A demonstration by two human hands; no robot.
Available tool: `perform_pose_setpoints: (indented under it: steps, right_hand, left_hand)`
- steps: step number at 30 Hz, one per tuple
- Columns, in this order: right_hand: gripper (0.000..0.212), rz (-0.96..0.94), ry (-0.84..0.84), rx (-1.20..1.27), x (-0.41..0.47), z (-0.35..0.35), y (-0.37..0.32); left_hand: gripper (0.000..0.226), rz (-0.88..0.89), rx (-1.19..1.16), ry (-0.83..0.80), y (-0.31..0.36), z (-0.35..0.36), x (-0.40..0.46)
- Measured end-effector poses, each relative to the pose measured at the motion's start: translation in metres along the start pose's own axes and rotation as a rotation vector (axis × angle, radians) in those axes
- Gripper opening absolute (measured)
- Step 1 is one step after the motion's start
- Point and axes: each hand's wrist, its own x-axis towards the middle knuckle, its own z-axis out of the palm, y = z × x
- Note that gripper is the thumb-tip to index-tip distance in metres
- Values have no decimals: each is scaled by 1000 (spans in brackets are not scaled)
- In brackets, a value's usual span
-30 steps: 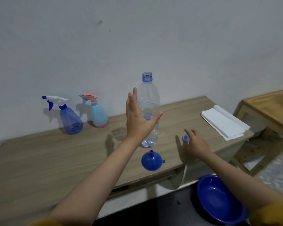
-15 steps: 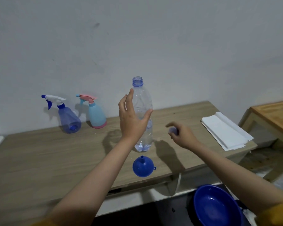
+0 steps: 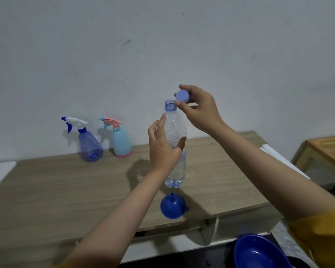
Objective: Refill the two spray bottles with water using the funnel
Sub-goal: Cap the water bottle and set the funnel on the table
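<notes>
A clear plastic water bottle stands uncapped on the wooden table, with a little water in it. My left hand holds its middle, thumb in front and fingers along its left side. My right hand pinches the pale blue cap just above and to the right of the bottle's mouth. A blue funnel lies spout-up on the table in front of the bottle. Against the wall at the back left stand two spray bottles with their heads on: a translucent blue one and a light blue one with pink trim.
A blue basin sits low at the bottom right, below the table's front edge. Folded white paper lies at the table's right end, partly hidden by my right arm. A second wooden table stands further right.
My right hand picked the cap up from the table and raised it to the bottle's mouth. My left hand stayed at the bottle.
</notes>
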Motion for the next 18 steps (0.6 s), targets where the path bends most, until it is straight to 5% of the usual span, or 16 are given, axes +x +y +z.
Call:
perform_pose_setpoints:
  steps: [9,18]
  right_hand:
    - [23,97,-100,27,10,18,4]
    - [29,95,-219,-162,16,16,-6]
  left_hand:
    - [85,-4,-8,-6,-1,0,1]
    - [87,-13,-5,-19,-2,-2,2]
